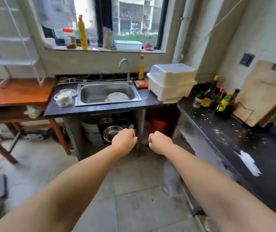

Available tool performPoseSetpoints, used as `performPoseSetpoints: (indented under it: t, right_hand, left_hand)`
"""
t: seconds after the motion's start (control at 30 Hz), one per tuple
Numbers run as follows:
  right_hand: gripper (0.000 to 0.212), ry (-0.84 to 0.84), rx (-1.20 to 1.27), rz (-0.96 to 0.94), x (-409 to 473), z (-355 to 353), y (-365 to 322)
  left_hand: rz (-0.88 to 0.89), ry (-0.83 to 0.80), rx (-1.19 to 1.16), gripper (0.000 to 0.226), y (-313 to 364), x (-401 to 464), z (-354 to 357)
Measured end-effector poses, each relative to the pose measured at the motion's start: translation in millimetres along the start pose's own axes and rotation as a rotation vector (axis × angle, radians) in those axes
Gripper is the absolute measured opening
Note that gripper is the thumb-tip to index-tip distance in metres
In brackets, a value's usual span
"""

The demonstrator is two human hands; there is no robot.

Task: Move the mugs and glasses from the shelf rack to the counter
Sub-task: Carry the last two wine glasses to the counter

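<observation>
Before steel sink: 2 bare fists, left hand, right hand.

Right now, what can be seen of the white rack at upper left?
The white shelf rack stands on the wooden table by the left wall. It looks like thin painted metal: slanted posts with flat shelves between them. The view is blurred there, and no mugs or glasses can be made out on it. Neither hand touches it.

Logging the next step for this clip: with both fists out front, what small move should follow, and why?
Probably turn left toward the white shelf rack: the left hand and right hand are closed on nothing, and no mugs or glasses show up clearly here.
</observation>
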State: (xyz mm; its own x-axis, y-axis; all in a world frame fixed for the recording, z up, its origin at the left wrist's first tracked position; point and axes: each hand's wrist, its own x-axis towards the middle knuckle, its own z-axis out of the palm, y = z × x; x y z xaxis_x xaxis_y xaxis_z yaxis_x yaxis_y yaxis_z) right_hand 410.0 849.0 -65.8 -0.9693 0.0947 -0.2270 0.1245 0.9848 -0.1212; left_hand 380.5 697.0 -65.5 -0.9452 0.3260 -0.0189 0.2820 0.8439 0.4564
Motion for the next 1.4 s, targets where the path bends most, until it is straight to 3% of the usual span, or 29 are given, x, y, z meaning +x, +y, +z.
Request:
performPoseSetpoints:
  t: [0.3, 0.53, 0.8, 1.07, 1.4]
  right_hand:
    - [0.028, -0.021, 0.014, -0.384, 57, 17, -282]
    - [0.016, -0.022, -0.001, -0.594, 118, 9, -429]
    - [0.028, 0.057, -0.002, -0.664, 240, -21, -547]
    - [0.026, 0.09, 0.093, -0.638, 369, -68, -645]
    - [0.025, 0.282, 0.29, -0.534, 520, -157, -778]
  left_hand:
    - [-0.341, 0.201, 0.017, 0.019, -237, -59, -133]
    - [-0.516, 0.341, -0.033, 0.017, -357, -59, -208]
    - [-0.54, 0.416, -0.018, 0.021, -460, 29, -285]
    - [-0.537, 0.482, -0.072, 0.02, -561, 128, -366]
    - [-0.328, 0.658, -0.202, 0.021, -670, 283, -494]
